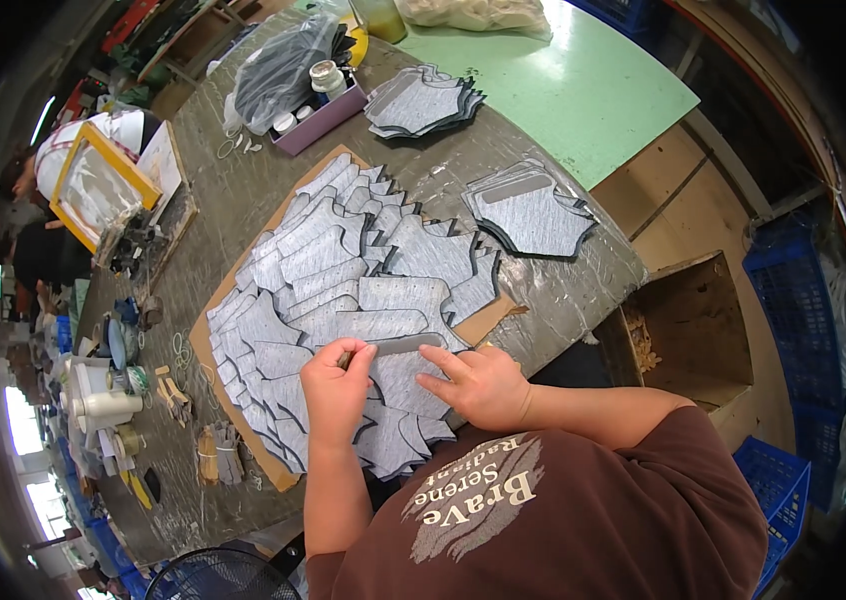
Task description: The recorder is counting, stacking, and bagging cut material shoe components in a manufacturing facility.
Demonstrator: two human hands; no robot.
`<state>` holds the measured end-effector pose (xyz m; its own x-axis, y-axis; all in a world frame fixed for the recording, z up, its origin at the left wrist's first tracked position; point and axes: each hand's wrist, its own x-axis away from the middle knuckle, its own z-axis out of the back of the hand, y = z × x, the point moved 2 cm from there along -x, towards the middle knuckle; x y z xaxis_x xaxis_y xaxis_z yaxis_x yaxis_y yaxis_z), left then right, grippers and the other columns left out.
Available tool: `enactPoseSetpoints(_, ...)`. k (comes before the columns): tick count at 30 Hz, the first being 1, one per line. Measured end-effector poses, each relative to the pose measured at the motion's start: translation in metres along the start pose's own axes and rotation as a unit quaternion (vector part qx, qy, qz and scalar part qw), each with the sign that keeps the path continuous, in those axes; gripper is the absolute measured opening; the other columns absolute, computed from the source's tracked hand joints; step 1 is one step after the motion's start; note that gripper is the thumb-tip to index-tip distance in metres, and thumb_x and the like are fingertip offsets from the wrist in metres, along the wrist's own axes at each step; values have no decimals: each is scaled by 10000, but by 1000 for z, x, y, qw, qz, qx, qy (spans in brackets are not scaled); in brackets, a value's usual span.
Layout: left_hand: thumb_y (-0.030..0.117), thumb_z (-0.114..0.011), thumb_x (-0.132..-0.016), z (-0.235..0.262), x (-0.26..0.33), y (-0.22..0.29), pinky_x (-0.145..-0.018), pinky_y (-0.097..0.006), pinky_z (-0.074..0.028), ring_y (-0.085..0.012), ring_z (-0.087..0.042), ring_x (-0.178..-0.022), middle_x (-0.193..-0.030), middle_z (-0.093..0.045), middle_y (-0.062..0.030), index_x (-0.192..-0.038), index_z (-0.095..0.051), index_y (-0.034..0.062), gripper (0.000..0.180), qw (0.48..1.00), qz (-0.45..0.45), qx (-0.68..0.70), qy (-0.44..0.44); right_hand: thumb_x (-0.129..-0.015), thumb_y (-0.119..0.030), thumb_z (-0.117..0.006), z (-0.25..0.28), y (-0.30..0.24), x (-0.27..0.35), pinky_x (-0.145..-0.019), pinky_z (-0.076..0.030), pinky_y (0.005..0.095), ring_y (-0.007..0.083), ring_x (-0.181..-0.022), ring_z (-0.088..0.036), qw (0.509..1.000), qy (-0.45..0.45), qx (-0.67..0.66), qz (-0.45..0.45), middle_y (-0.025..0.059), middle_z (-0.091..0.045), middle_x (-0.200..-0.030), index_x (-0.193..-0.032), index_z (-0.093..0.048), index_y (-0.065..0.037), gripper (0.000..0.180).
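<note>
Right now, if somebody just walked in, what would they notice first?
Probably the big heap of grey cut pieces, spread over cardboard on the table. Nearer the person, the left hand and right hand are at opposite ends of a dark grey strip. A bright yellow frame shows at the upper left, and a pale green surface at the upper right.

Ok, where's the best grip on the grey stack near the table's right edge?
Probably the near edge of the grey stack, approached from the side facing the right hand: the stack lies flat, its dark layered edges exposed there.
</note>
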<state>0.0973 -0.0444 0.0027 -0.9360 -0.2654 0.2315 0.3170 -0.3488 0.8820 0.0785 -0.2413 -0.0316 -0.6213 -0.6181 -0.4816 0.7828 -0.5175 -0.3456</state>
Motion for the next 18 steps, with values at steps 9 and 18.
enactPoseSetpoints(9,-22,-701,-720,3,10,2,-554,-240,-392,-100,-504,-620,-796,-587,-68,-748,-636,-7,72,972,-194,-112,67,-725,-110,-651,2,5,0,-555,-480,323,199,-646,-594,992,27,-94,-82,96,-583,-1092,-1030,-646,-112,305)
enactPoseSetpoints(18,-100,-722,-680,6,18,-7,-525,-171,-355,-23,-445,-595,-806,-609,-40,-732,-556,31,218,981,-94,167,37,-777,12,-631,8,18,-15,-619,-477,313,260,-703,-603,921,92,-328,-191,117,-613,-812,-892,-622,-30,122)
